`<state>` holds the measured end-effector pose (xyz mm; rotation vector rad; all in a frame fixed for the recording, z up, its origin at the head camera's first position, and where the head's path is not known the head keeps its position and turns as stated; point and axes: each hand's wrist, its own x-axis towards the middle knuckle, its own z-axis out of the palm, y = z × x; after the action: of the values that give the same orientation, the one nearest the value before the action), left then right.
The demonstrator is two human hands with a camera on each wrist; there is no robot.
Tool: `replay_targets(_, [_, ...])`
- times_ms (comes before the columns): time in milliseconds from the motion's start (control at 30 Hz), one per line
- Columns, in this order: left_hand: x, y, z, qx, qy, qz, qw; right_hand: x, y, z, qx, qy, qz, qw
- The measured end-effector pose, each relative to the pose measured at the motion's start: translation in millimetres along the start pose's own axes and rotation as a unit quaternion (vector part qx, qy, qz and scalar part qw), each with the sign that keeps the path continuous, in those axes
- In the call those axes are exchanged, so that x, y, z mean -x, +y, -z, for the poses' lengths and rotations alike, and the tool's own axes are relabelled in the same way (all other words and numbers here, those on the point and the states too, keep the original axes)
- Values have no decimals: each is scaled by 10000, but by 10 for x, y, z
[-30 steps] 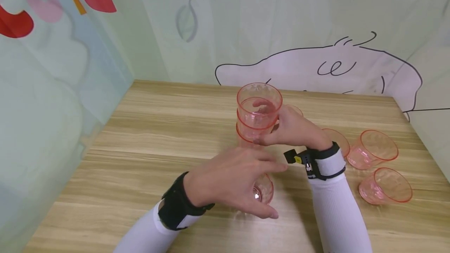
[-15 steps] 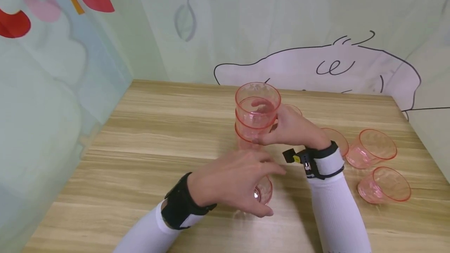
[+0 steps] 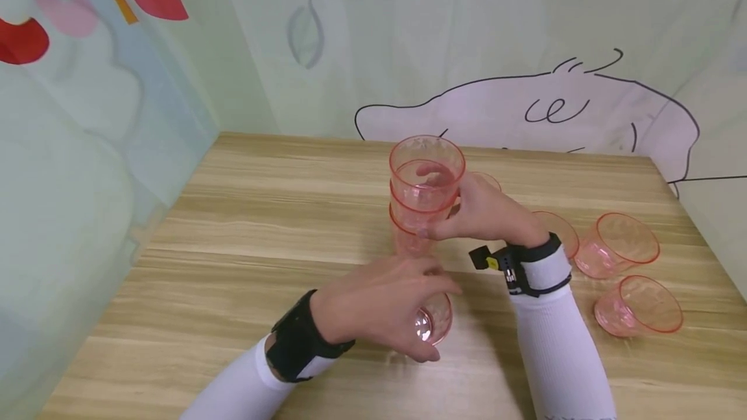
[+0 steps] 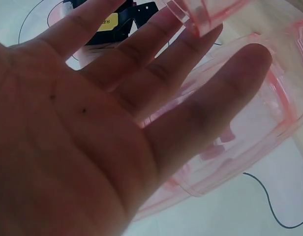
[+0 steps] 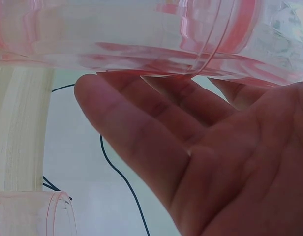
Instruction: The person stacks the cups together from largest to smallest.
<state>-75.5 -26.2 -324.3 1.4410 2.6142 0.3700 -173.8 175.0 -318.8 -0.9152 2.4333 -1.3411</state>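
**Pink cups gripped by both hands on a wooden table**

Stacked pink cups (image 3: pixel 425 196) are held upright near the middle of the wooden table (image 3: pixel 262 225) by the right hand (image 3: pixel 487 212), whose fingers and thumb are curled round the side of the stack. From the right wrist view, the fingers (image 5: pixel 156 128) are seen bent under a cup's rim, with the transparent pink wall lying across them.

A single pink cup (image 3: pixel 434 319) lies on its side on the table, just in front of the stack and nearer the person. It is covered from above by the left hand (image 3: pixel 379 303), the fingers being curved over it and the thumb brought down at its near side. In the left wrist view the fingers (image 4: pixel 191 98) are seen only lightly bent, with the cup's wall pressed against them.

Four loose pink cups (image 3: pixel 618 245) are spread to the right of the stack, two of them partly hidden behind the right hand and wrist. Black wrist straps (image 3: pixel 294 342) are worn over white sleeves (image 3: pixel 563 355). A pale printed curtain (image 3: pixel 408 37) is hung behind the table.
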Motion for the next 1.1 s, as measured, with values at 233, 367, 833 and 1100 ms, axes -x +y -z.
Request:
replay_targets(233, [-29, 2, -50, 126, -159, 45, 9998, 15, 7, -1, -8, -11, 4, 10000])
replay_targets(367, [-37, 10, -70, 36, -299, 164, 9994, 14, 16, -7, 34, -2, 18, 10000])
replay_targets(833, [-20, 19, -52, -54, -257, 296, 9992, 6, 14, -14, 86, 15, 43, 10000])
replay_targets(1100, [57, 19, 44, 271, 135, 252, 9992, 6, -3, -7, 105, 48, 0, 9999])
